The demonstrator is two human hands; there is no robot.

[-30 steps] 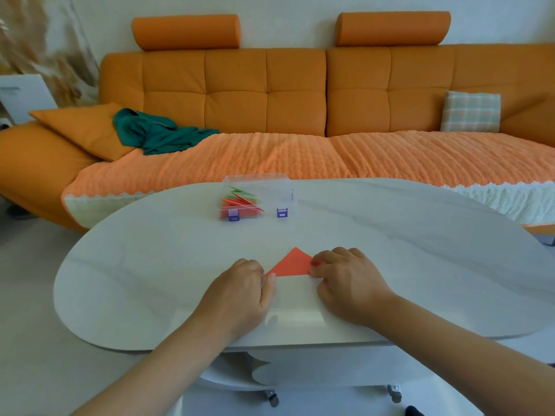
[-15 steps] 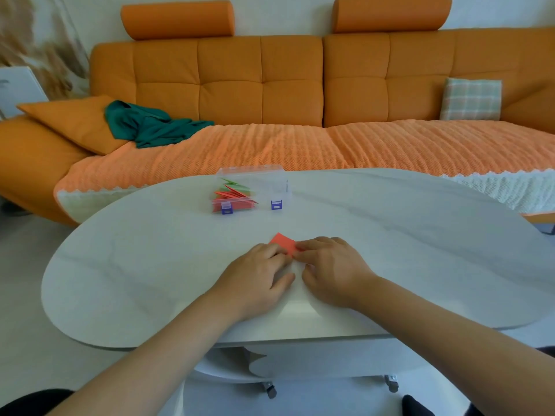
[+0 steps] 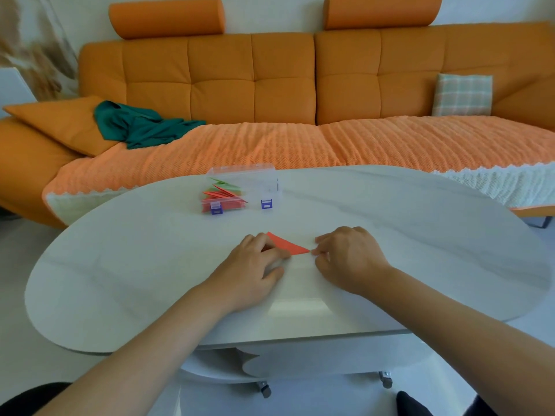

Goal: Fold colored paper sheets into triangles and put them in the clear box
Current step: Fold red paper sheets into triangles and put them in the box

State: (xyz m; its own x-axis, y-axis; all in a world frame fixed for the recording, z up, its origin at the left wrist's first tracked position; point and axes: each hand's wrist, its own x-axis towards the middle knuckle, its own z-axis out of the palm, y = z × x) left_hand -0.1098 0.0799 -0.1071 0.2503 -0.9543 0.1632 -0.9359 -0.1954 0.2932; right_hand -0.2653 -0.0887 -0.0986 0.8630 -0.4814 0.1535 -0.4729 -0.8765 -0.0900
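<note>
a person's 2 bare hands work a folded red paper triangle (image 3: 289, 245) on the near middle of a white oval table (image 3: 420, 235). the left hand (image 3: 255, 265) lies palm down, its fingers stretched over the paper's left end and pressing it against the tabletop. the right hand (image 3: 350, 256) has its fingers curled, and its fingertips (image 3: 316, 251) pinch the triangle's pointed right corner. the paper lies flat between the 2 hands. farther back on the table, left of centre and well apart from the hands, stands the clear box (image 3: 258, 181), with 2 blue latches (image 3: 266, 204) on its near side. folded red and green triangles (image 3: 223, 195) are piled in its left part. behind the table runs an orange sofa (image 3: 255, 85), with a green cloth (image 3: 141, 127) on its left and a checked cushion (image 3: 462, 94) on its right.
</note>
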